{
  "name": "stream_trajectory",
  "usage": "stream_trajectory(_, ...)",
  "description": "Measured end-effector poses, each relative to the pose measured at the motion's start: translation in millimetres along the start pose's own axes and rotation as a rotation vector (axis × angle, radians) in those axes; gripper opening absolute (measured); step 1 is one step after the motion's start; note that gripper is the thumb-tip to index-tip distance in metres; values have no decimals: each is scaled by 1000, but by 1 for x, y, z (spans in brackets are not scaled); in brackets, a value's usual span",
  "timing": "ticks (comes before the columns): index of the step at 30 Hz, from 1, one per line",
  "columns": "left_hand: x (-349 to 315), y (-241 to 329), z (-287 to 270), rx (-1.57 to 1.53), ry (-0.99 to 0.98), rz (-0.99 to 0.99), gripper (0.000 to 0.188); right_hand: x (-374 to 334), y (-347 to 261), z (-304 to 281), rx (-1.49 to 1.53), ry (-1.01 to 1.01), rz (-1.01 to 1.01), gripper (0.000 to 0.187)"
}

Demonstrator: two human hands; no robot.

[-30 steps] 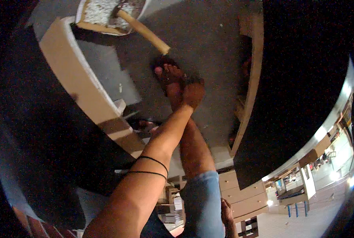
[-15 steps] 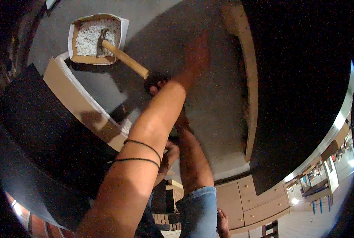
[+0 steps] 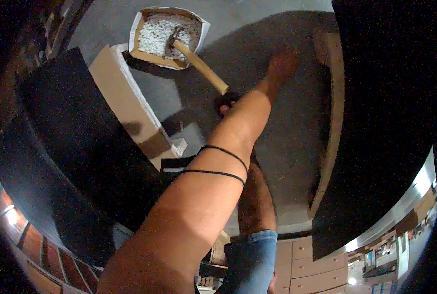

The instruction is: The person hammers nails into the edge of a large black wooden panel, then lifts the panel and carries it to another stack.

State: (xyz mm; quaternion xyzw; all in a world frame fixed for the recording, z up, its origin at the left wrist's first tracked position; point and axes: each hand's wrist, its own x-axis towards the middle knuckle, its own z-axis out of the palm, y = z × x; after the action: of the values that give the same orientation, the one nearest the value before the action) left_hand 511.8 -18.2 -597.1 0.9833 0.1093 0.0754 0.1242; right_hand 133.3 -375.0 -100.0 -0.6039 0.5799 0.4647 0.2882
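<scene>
Now, left hand (image 3: 282,67): reach clear of hammer (image 3: 201,67); cannot tell grip.
Right hand (image 3: 272,285): mostly hidden, cannot tell grip.

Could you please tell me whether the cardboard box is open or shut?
Open: white pieces show inside the cardboard box, with the hammer reaching in over its rim.
</scene>
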Motion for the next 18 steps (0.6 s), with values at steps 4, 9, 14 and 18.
stream_trajectory(4,-53,32,-92,-806,-16,-334,18,14,28,3,-8,43,-26,36)
stream_trajectory(9,-130,7,-240,-1973,-32,-978,16,15,43,-6,-95,24,-116,35)
stream_trajectory(14,-221,-33,-318,-2390,101,-1155,9,18,62,-14,-204,11,-235,34)
stream_trajectory(18,-268,-48,-416,-2523,100,-1093,8,26,73,-33,-363,-17,-381,33)
